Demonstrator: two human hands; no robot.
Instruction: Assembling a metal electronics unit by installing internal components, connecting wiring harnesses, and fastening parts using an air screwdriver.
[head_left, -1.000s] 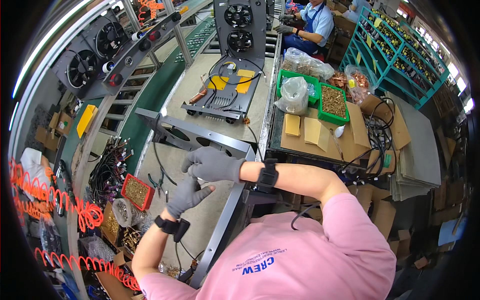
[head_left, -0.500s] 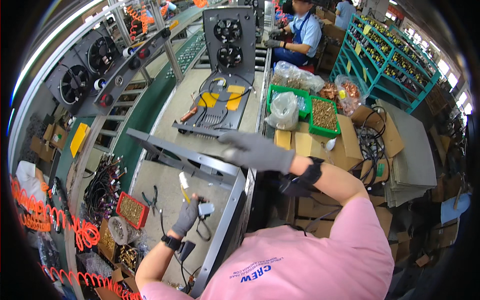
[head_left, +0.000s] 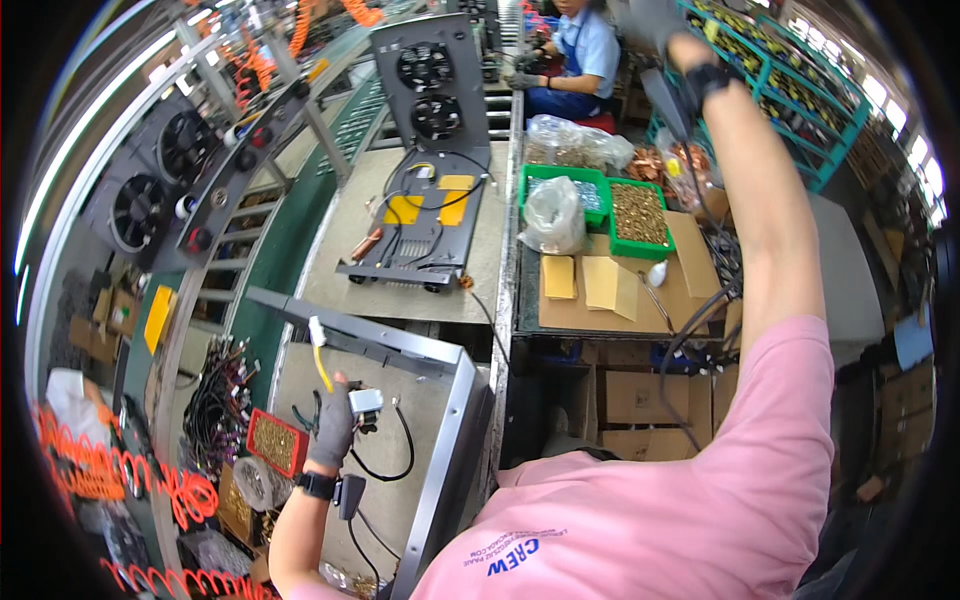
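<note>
My left hand (head_left: 334, 428), in a grey glove, is closed round a yellow wire (head_left: 322, 366) that ends upward in a white sleeve-like connector (head_left: 317, 331). Next to its fingers sits a small silver-white block (head_left: 366, 401) with a black cable (head_left: 410, 452) curling away; whether the hand grips the block too, I cannot tell. Around and beside this hand stands a grey metal frame (head_left: 463, 408) on the workbench. My right hand (head_left: 652, 22), also gloved, is raised far out at the upper right, blurred and partly cut off by the picture's edge.
Beyond the frame stands a grey panel assembly (head_left: 430, 90) with two black fans. Pliers (head_left: 308, 412) and a red bin (head_left: 277, 444) of small brass-coloured parts lie left. Green bins (head_left: 640, 220) and yellow cards (head_left: 560, 277) are at right. A co-worker (head_left: 588, 60) sits at the back.
My right hand has swung from above the metal frame up and away to the upper right. My left hand has shifted slightly left, still with the yellow wire.
</note>
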